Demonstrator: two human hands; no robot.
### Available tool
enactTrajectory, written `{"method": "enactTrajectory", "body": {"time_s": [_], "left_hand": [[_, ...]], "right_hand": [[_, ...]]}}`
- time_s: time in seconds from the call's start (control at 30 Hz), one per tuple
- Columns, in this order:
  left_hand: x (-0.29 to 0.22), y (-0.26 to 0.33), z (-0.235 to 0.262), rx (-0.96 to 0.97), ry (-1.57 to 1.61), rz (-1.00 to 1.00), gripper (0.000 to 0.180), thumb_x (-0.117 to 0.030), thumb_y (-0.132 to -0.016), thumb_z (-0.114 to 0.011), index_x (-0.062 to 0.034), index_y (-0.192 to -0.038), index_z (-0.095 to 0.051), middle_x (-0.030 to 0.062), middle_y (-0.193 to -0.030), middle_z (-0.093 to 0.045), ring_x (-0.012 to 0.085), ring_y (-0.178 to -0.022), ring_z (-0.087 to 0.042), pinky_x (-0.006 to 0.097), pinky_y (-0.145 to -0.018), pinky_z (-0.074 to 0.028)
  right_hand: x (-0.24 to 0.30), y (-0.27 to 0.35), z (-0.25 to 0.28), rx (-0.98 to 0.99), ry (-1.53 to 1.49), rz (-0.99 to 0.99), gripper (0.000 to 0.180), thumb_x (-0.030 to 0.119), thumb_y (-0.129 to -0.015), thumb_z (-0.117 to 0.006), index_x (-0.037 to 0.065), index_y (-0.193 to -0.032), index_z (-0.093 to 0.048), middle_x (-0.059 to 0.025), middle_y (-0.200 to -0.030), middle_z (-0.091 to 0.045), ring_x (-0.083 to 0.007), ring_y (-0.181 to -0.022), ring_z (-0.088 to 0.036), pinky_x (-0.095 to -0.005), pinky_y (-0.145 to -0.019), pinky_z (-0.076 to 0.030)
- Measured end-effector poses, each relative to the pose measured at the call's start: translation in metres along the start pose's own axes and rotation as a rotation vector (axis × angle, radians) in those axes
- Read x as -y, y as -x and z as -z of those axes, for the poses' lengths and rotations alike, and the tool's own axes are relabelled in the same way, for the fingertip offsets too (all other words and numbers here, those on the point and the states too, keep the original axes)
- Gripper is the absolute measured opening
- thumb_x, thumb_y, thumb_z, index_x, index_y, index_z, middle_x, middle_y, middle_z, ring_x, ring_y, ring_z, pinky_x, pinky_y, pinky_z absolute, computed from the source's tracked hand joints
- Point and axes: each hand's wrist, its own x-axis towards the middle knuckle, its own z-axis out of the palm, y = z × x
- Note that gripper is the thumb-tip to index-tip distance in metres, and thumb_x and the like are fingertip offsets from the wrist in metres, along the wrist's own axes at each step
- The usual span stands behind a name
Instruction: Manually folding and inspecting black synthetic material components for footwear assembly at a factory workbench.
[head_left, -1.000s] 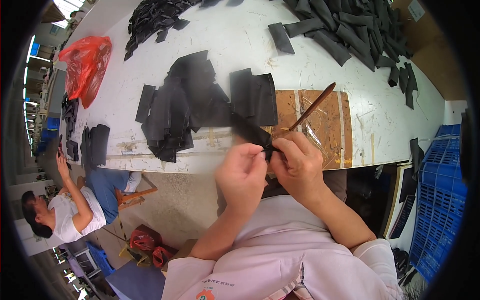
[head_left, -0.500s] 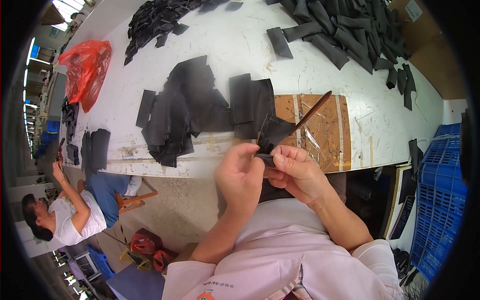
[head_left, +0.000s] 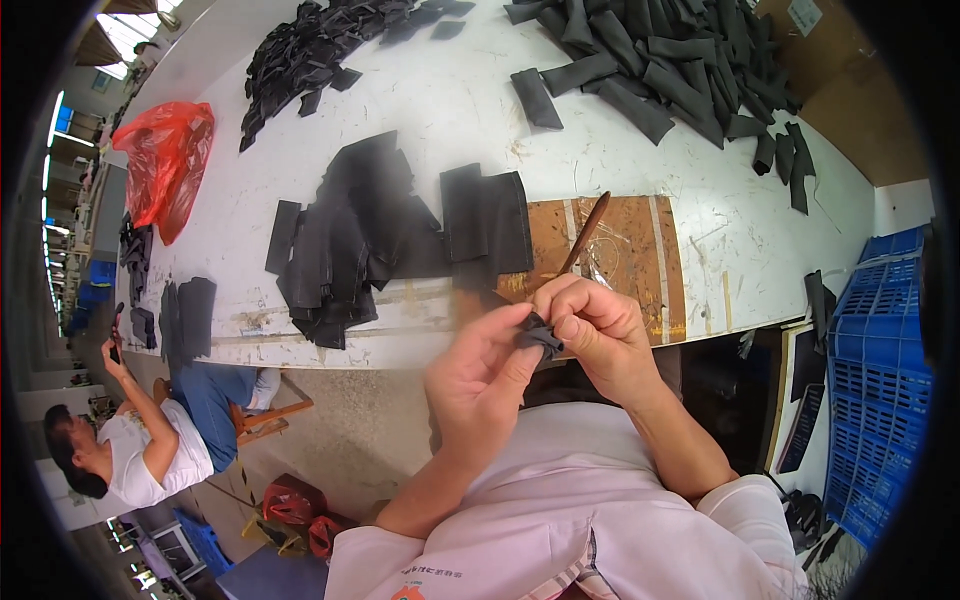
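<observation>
white table (head_left: 470, 115) | black fabric piles (head_left: 335, 240) | brown board (head_left: 635, 235) | red plastic bag (head_left: 165, 165)

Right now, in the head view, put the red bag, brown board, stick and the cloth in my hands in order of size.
1. Brown board, partly hidden
2. Red bag
3. Stick and held cloth, unranked: the stick looks longer, the cloth wider, and both are partly covered

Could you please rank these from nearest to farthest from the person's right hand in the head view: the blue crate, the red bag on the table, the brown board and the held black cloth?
1. Black cloth: touching the right hand.
2. Brown board: on the table, just beyond.
3. Blue crate: off to the right.
4. Red bag: far left.
</observation>
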Motion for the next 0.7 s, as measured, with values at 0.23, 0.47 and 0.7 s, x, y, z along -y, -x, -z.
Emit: {"method": "enactTrajectory", "body": {"time_s": [0.23,0.47,0.7], "left_hand": [[0.008,-0.005,-0.019,-0.184,-0.104,-0.193,0.012,0.000,-0.081,-0.056,0.0027,-0.093,-0.056,0.0040,-0.073,-0.058,0.0040,-0.051,-0.046,0.015,-0.043,-0.036],[-0.016,-0.019,-0.013,0.032,0.335,0.022,0.011,0.004,-0.078,-0.057,0.0019,-0.086,-0.050,0.0099,-0.079,-0.059,0.0040,-0.046,-0.045,0.016,-0.034,-0.032],[-0.057,-0.037,-0.020,0.692,0.790,0.081,0.030,0.001,-0.076,-0.061,0.0007,-0.098,-0.040,0.0076,-0.067,-0.054,0.0042,-0.046,-0.040,0.016,-0.038,-0.023]], "right_hand": [[0.025,0.001,-0.015,-0.106,0.797,0.415,0.010,-0.003,-0.072,-0.058,-0.001,-0.078,-0.050,-0.0137,-0.081,-0.054,-0.0249,-0.070,-0.056,-0.0283,-0.058,-0.046],[0.047,-0.002,-0.010,-0.127,0.536,0.206,0.008,0.005,-0.081,-0.054,0.001,-0.077,-0.050,-0.0050,-0.073,-0.048,-0.0125,-0.060,-0.046,-0.0227,-0.053,-0.038],[0.115,-0.010,-0.034,0.146,0.328,0.105,0.017,0.015,-0.086,-0.054,0.002,-0.075,-0.051,0.0003,-0.070,-0.048,-0.0065,-0.062,-0.044,-0.0218,-0.053,-0.036]]}}
